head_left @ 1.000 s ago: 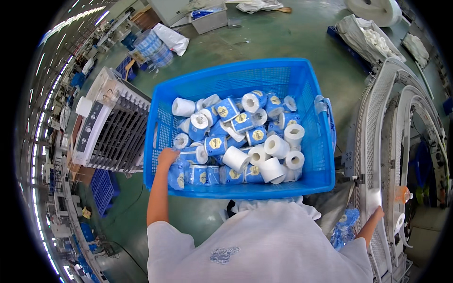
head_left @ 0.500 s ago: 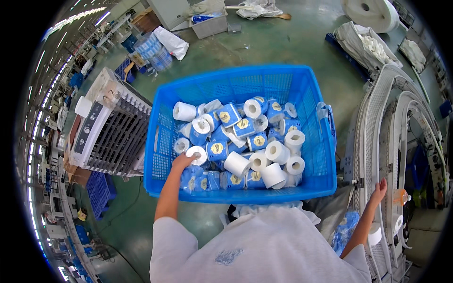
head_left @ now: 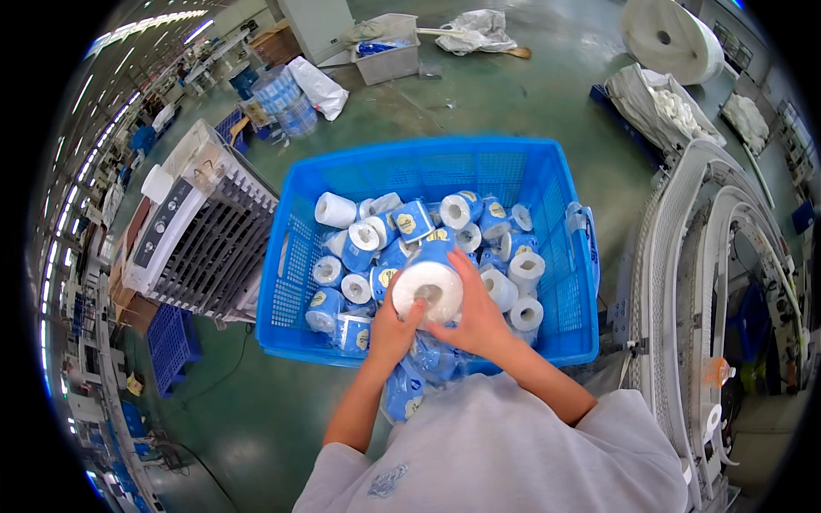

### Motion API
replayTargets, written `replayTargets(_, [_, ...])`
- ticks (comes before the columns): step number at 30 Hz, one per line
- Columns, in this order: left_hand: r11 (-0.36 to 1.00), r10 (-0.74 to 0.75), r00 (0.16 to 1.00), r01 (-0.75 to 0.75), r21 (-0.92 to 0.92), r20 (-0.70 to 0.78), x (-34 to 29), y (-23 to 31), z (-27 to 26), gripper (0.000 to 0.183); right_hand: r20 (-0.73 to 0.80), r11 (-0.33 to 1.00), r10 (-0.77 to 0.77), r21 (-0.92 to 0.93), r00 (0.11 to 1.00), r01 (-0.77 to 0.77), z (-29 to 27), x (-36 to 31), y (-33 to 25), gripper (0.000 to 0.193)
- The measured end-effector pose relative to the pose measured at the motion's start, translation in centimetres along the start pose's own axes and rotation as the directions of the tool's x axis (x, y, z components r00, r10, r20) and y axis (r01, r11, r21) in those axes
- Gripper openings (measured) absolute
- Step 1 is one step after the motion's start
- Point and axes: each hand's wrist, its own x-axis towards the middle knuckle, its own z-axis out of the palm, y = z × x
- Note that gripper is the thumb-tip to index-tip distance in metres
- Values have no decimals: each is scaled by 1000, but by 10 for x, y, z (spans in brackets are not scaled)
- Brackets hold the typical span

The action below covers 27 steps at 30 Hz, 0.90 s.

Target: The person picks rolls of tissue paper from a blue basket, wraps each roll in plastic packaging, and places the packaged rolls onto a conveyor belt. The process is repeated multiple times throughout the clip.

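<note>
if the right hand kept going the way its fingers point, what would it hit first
The right hand points up and left, already against the roll both hands hold. Beyond that, probably the wrapped rolls piled in the blue crate, though depth is hard to judge.

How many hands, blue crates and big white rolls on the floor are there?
Hands: 2, left hand and right hand, both on one paper roll
Big blue crates: 1
Giant white rolls on the floor: 1
Total: 4
</note>
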Motion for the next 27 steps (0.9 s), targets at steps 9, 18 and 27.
replayTargets(9, [952,65,953,-148,268,296,-23,27,-22,75,198,974,-21,225,980,-24,-40,5,6,114])
replayTargets(18, [993,102,904,-115,5,416,-17,37,-16,108,458,715,115,578,881,-393,-37,-8,21,108])
replayTargets(27, [969,154,906,-61,-240,394,-25,50,-8,93,248,673,154,682,956,-286,-35,-23,11,90])
